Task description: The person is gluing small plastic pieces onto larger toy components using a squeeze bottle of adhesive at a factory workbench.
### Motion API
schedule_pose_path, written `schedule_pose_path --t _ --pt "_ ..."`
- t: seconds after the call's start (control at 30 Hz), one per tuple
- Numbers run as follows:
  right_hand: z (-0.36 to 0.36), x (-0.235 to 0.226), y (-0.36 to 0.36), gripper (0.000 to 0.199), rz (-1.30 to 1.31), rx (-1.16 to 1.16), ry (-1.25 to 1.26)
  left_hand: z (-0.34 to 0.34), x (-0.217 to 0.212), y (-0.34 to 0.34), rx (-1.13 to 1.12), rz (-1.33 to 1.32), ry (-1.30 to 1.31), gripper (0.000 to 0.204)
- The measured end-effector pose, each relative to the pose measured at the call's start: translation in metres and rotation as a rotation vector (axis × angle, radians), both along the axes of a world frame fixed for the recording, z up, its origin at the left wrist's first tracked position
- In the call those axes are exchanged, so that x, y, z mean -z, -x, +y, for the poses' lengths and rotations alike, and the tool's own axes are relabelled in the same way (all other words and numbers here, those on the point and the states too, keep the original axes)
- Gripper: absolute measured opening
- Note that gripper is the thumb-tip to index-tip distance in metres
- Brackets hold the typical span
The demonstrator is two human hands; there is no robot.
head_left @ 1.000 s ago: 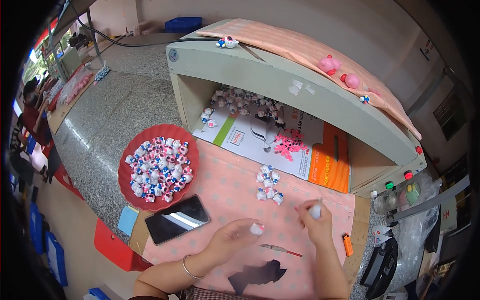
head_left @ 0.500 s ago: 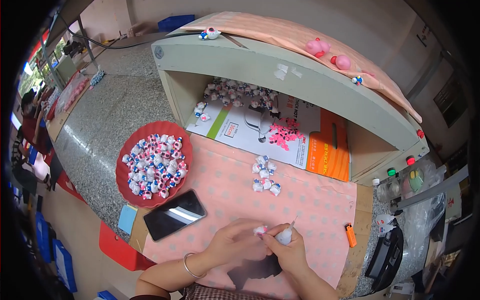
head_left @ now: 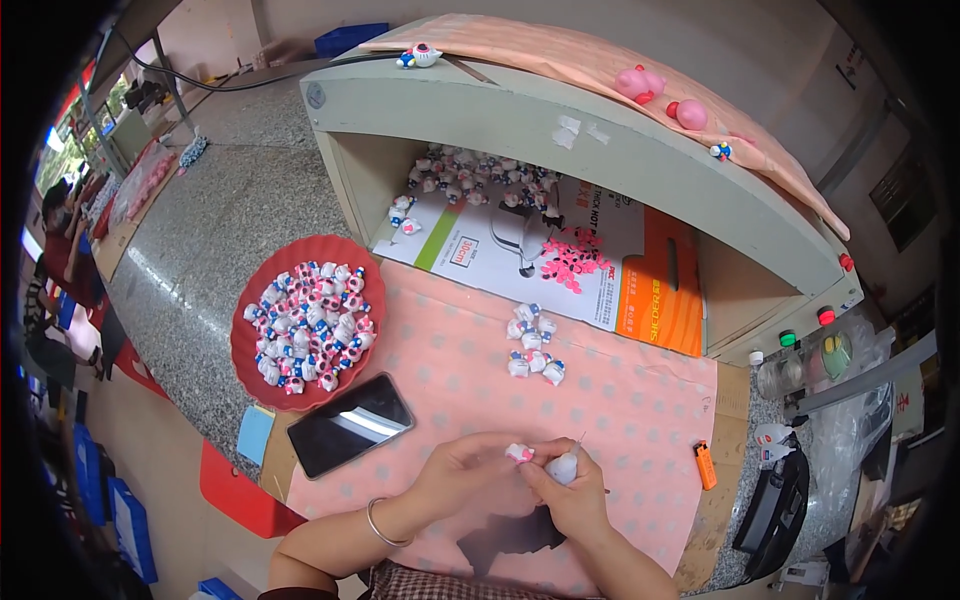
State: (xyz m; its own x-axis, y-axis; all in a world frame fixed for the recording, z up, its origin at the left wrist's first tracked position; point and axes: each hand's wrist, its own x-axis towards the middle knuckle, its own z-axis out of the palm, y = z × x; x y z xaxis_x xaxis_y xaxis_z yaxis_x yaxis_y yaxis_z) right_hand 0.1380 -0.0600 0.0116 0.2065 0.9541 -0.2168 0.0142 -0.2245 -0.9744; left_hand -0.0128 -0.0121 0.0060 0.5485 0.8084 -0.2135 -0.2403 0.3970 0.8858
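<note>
Between the fingertips of my left hand (head_left: 462, 475) is a small white and pink figurine (head_left: 519, 453). My right hand (head_left: 577, 498) is closed round a small white bottle (head_left: 563, 467) with a thin needle tip pointing up. The right fingertips meet the figurine's side, so both hands are close together above the pink dotted cloth (head_left: 450, 350). Several white and blue figurines (head_left: 534, 345) lie in a small cluster farther up the cloth. To the left stands a red scalloped bowl (head_left: 243, 345) full of white, blue and pink figurines (head_left: 312, 325).
A black phone (head_left: 350, 425) lies beside the bowl. Ahead, an open-fronted grey box (head_left: 480, 105) shelters more figurines (head_left: 470, 175) and a heap of small pink pieces (head_left: 575, 258). An orange lighter (head_left: 706, 465) and a black bag (head_left: 775, 515) are at the right.
Both hands have shifted slightly up and to the left, with the figurine and the bottle still held. The rest of the scene moves only slightly in the picture.
</note>
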Motion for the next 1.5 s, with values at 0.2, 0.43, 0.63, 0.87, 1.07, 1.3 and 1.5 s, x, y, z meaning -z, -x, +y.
schedule_pose_path --t 0.2,0.43,0.63,0.87,1.07,1.3,1.5 --pt "-0.005 -0.004 0.008 0.015 0.038 0.05 0.011 -0.003 0.0 0.007 0.046 0.023 0.051 0.027" --pt "-0.006 -0.008 0.009 0.014 -0.002 0.038 -0.017 -0.005 -0.001 0.007 0.044 -0.096 0.091 0.027" --pt "-0.002 -0.004 0.005 0.013 -0.027 0.023 -0.045 -0.002 0.004 0.004 0.042 -0.066 0.067 0.027" --pt "-0.005 -0.01 0.038 0.014 0.01 0.01 -0.031 -0.008 0.003 0.037 0.03 -0.083 0.068 0.027" --pt "-0.019 -0.021 0.076 0.012 0.05 0.049 -0.095 -0.018 -0.02 0.078 0.052 -0.014 -0.011 0.03" --pt "-0.016 -0.027 0.073 0.017 0.045 0.066 -0.053 0.018 -0.031 0.104 -0.701 -0.559 0.106 0.038" --pt "-0.017 -0.038 0.042 0.03 -0.027 0.049 -0.157 0.017 -0.03 0.091 -0.553 -0.31 0.11 0.036"
